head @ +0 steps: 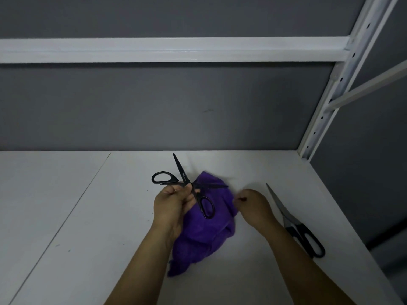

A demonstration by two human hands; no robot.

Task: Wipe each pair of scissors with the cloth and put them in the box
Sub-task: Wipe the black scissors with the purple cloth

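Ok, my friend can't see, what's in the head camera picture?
A left hand holds open black scissors above a purple cloth on a white table. The right hand is at the cloth's edge, and a second pair of scissors lies closed to its right.

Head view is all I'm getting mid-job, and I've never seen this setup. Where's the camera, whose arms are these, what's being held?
No machine here: a person is working bare-handed, filmed by one wide-angle camera worn on their head, looking forward and down. The left hand holds black scissors near the pivot, blades spread open. Beneath lies a bunched purple cloth on the white surface. The right hand is curled at the cloth's right edge; whether it pinches it is unclear. A second pair of scissors, shut, lies on the surface further right. No box is in view.
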